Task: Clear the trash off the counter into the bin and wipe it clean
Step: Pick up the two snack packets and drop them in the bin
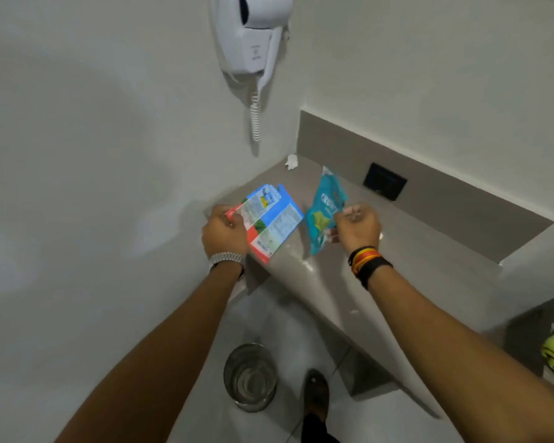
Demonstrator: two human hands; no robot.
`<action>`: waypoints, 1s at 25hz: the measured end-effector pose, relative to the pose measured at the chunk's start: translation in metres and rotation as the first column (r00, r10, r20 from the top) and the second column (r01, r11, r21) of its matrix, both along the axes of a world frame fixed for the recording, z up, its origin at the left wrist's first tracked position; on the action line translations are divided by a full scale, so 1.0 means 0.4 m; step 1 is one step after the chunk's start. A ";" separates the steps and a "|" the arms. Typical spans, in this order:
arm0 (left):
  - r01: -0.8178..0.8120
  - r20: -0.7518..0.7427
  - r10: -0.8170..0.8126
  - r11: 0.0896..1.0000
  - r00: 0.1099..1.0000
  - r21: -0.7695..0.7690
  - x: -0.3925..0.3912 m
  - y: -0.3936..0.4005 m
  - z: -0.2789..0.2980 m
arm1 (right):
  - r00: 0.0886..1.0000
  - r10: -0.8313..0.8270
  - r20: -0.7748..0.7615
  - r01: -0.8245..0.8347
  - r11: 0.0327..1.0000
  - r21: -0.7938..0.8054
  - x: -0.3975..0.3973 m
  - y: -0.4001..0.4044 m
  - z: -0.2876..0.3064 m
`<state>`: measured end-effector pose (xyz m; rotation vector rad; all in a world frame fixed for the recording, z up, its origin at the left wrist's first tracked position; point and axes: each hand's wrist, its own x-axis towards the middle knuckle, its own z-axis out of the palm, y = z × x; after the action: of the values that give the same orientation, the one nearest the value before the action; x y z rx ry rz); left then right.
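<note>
Bin (pixel 250 377) sits on floor below the counter (pixel 349 282), nr a foot (pixel 315 394). L hand (pixel 224 233) grips a flattened carton (pixel 271 219) by its red end, R hand (pixel 359 227) pinches a teal snack bag (pixel 325 209), both held just over the counter's left part. Farther back, crumpled tissue (pixel 291 162) lies in the counter corner under wall hair dryer (pixel 256 33).
</note>
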<state>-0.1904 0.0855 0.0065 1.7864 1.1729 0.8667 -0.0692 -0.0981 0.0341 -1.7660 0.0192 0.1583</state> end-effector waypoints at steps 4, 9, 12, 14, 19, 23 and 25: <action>-0.149 -0.055 0.146 0.987 0.988 -0.067 -0.274 0.055 -0.096 | 0.988 0.148 -0.049 -0.151 0.987 -0.063 -0.237 0.051 -0.110; -0.258 -0.214 0.205 0.931 0.955 -0.259 -0.471 0.040 -0.336 | 0.938 0.324 -0.121 -0.346 0.861 -0.372 -0.351 0.107 -0.348; -0.362 -0.335 0.244 0.862 0.910 -0.355 -0.534 -0.011 -0.550 | 0.902 0.385 -0.196 -0.426 0.719 -0.548 -0.373 0.122 -0.570; -0.412 -0.405 0.249 0.824 0.880 -0.388 -0.555 -0.043 -0.690 | 0.890 0.371 -0.264 -0.453 0.671 -0.587 -0.379 0.109 -0.726; -0.454 -0.533 0.198 0.793 0.823 -0.406 -0.531 -0.102 -1.027 | 0.869 0.327 -0.371 -0.491 0.657 -0.572 -0.387 0.049 -1.076; -0.439 -0.523 0.165 0.773 0.836 -0.457 -0.460 -0.111 -1.234 | 0.800 0.413 -0.435 -0.599 0.591 -0.540 -0.392 0.066 -1.269; -0.434 -0.510 0.165 0.769 0.844 -0.470 -0.427 -0.110 -1.312 | 0.741 0.440 -0.507 -0.670 0.520 -0.530 -0.392 0.086 -1.350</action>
<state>-0.3611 0.0416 -0.5183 1.3207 1.8410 0.2050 -0.2261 -0.0637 -0.5059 -2.4327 -0.3247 1.0474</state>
